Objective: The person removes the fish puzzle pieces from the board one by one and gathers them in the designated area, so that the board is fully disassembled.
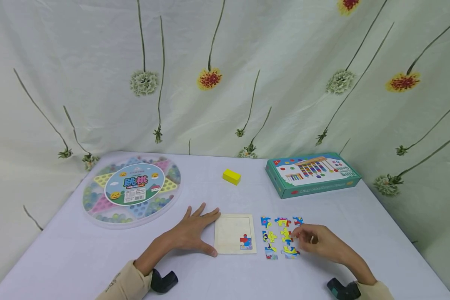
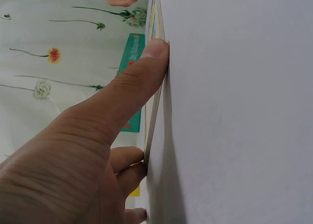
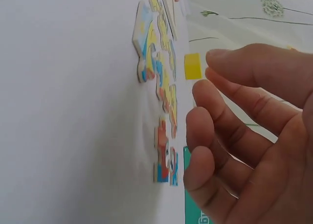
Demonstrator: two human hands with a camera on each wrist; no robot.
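A square wooden puzzle tray (image 1: pixel 228 233) lies on the table with one red-and-blue jigsaw piece (image 1: pixel 245 242) in its lower right corner. My left hand (image 1: pixel 191 231) is spread along the tray's left side, its thumb (image 2: pixel 154 50) touching the near corner and a fingertip at the far corner. Right of the tray, several colourful jigsaw pieces (image 1: pixel 271 236) lie in loose rows. My right hand (image 1: pixel 320 241) hovers beside the right-hand pieces. In the right wrist view its fingers (image 3: pixel 200 126) are loosely bent, and nothing shows between thumb and forefinger.
A round Chinese checkers set (image 1: pixel 97 210) lies at the back left. Behind the tray sits a yellow block (image 1: pixel 231 177). A green game box (image 1: pixel 315 189) stands at the back right. White cloth covers the table, and a flower-printed curtain (image 1: pixel 292 54) hangs behind.
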